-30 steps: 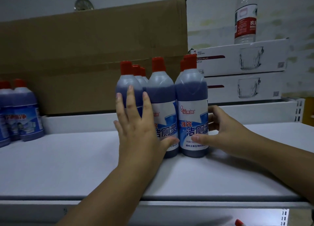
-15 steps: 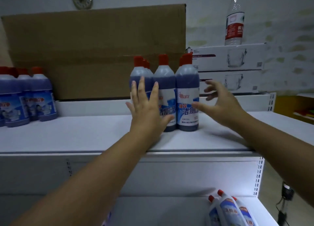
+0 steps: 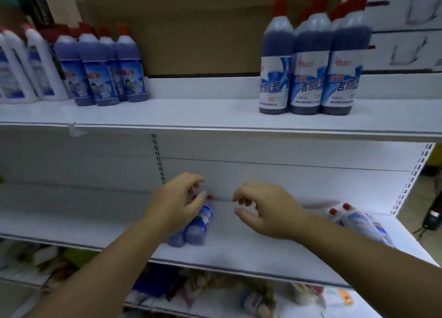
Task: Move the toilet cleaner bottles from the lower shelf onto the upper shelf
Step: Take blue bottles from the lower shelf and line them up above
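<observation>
Several blue toilet cleaner bottles (image 3: 308,61) with red caps stand in a tight group on the upper shelf (image 3: 191,116), right of centre. On the lower shelf (image 3: 239,248) a small cluster of the same bottles (image 3: 198,229) stands under my left hand (image 3: 177,205), whose curled fingers hover over their red caps, touching or nearly so. My right hand (image 3: 265,212) hangs just to the right of that cluster, fingers loosely curled and holding nothing. More bottles (image 3: 358,222) stand at the lower shelf's right end, partly behind my right forearm.
Another group of blue cleaner bottles (image 3: 102,66) and white bottles (image 3: 21,66) fills the upper shelf's left end. A large cardboard box (image 3: 203,28) stands behind, with white boxes (image 3: 404,25) at the right. Assorted blurred goods (image 3: 215,291) lie on the shelf below.
Both hands have left the bottle group on the upper shelf and dropped to the lower shelf. The view has tilted down, and my left hand now sits over a bottle cluster there.
</observation>
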The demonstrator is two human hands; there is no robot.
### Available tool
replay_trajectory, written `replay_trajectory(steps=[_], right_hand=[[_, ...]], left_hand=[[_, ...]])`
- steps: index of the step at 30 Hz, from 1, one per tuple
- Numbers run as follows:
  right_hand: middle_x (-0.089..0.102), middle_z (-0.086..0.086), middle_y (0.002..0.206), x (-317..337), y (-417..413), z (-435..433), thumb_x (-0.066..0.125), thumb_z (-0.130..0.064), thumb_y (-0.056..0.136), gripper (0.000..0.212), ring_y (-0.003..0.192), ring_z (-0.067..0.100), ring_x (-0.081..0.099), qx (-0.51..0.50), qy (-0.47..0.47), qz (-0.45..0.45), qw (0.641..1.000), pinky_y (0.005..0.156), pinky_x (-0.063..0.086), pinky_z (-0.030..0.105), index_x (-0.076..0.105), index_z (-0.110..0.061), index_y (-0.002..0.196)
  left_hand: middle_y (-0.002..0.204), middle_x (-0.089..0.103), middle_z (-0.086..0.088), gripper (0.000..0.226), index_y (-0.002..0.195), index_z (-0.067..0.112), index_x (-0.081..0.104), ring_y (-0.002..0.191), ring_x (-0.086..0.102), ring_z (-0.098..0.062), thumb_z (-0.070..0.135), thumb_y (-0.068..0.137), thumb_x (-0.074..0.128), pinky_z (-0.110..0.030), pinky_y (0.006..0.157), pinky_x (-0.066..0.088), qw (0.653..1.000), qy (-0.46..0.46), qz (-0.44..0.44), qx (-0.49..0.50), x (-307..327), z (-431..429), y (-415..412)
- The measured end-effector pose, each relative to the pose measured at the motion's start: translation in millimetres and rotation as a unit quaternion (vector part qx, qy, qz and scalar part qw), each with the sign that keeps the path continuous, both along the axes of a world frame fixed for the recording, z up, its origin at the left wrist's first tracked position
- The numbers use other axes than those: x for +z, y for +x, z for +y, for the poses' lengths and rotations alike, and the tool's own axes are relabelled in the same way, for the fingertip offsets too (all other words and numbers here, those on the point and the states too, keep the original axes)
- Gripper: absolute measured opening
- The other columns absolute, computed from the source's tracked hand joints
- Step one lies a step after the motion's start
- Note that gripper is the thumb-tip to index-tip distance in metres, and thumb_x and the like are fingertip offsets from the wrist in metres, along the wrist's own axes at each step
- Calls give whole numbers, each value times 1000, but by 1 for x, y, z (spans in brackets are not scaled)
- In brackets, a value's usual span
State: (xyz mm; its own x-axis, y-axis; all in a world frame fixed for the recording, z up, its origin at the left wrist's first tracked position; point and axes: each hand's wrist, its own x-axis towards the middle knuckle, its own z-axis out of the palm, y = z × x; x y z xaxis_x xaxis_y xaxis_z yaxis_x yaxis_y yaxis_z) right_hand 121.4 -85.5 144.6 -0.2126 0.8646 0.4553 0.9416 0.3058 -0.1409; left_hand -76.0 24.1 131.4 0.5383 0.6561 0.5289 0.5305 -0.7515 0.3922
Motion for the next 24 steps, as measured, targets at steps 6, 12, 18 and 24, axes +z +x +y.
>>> replay_trajectory(steps=[6, 12, 18, 24], right_hand=[[57, -1, 122, -90, -36, 41, 53, -39, 89, 40, 105, 16, 56, -93, -198, 34, 975, 87, 43, 28, 49, -23, 126], [43, 8, 136, -153, -50, 68, 53, -37, 88, 53, 117, 27, 51, -102, -321, -12, 941, 96, 42, 33, 37, -24, 137], [-7, 13, 159, -183, -60, 111, 51, -37, 89, 65, 123, 33, 48, -109, -344, 7, 933, 97, 43, 35, 20, -32, 146], [-30, 12, 154, -201, -69, 168, 37, -46, 96, 64, 145, 40, 2, -77, -347, 57, 933, 112, 31, 44, 1, -42, 148]], left_hand=[[107, 60, 3, 33, 119, 22, 56, 95, 58, -19, 25, 86, 57, -28, 83, 46, 978, -179, 57, 91, -76, 25, -45], [122, 58, -6, 36, 124, 14, 51, 109, 55, -24, 23, 89, 52, -24, 84, 42, 948, -275, 145, 63, -123, 45, -63], [123, 57, -8, 33, 123, 9, 50, 112, 55, -24, 19, 92, 50, -29, 94, 44, 924, -337, 162, 75, -143, 76, -56], [94, 55, -5, 8, 89, 14, 51, 95, 58, -22, 9, 91, 45, -9, 65, 39, 913, -382, 103, 103, -160, 99, -35]])
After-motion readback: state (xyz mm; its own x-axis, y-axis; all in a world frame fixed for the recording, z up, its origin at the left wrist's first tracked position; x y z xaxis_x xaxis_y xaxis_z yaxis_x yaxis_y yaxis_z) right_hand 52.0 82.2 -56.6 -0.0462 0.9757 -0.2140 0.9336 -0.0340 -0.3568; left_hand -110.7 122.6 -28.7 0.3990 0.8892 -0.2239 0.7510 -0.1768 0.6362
